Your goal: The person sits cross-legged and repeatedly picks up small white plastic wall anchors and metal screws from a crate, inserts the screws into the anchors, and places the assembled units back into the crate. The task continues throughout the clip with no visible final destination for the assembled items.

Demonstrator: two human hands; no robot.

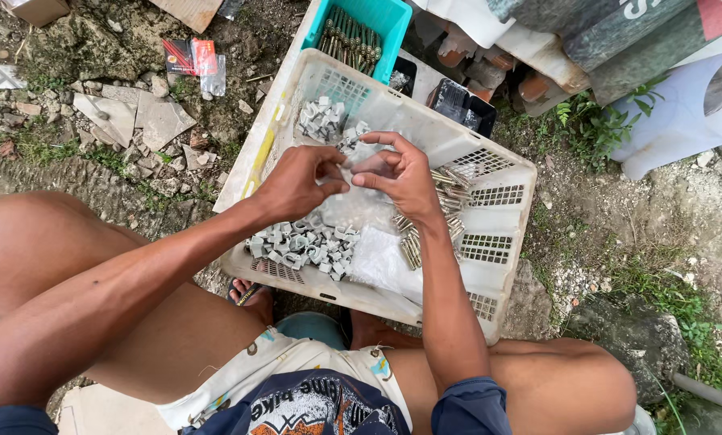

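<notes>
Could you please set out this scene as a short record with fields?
setting: outdoors, bare ground with stones and weeds
left hand: pinching a small grey clip over the crate
right hand: fingertips meeting the left hand's at the same clip
white crate: holds grey clips, nails, a clear plastic bag
teal basket: behind the crate, holding more nails

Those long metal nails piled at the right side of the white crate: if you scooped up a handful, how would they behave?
The nails look like stiff, thin metal pins, so they probably would not bend. Lying loose and crisscrossed, they would likely slide apart and slip through fingers. Being round, they may roll, though the white crate walls should contain them. Probably heavy for their size.
</notes>
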